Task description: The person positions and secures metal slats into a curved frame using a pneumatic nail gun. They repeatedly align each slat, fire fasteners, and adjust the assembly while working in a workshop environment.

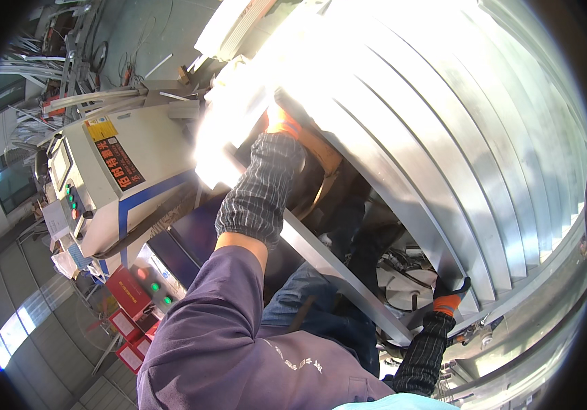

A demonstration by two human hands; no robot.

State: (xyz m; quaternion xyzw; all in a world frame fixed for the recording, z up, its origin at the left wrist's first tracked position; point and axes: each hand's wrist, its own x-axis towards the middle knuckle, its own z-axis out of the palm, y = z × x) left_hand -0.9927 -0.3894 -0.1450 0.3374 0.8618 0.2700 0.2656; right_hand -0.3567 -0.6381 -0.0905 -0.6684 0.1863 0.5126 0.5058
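Observation:
My left hand (281, 121), in an orange glove with a checked sleeve cover, reaches up against a large curved ribbed steel panel (443, 137). Bright glare (239, 116) washes over its fingers and hides what they hold. A tan hose (322, 156) curves down from just beside the glove. My right hand (450, 295), in a black and orange glove, is closed on the lower edge of the same panel, where the ribs come together.
A white machine (126, 178) with a blue stripe, a small screen and coloured buttons stands at the left. Red boxes (129, 294) sit below it. A flat steel bar (338, 266) runs diagonally under my left arm. A round metal disc (406, 287) lies behind my legs.

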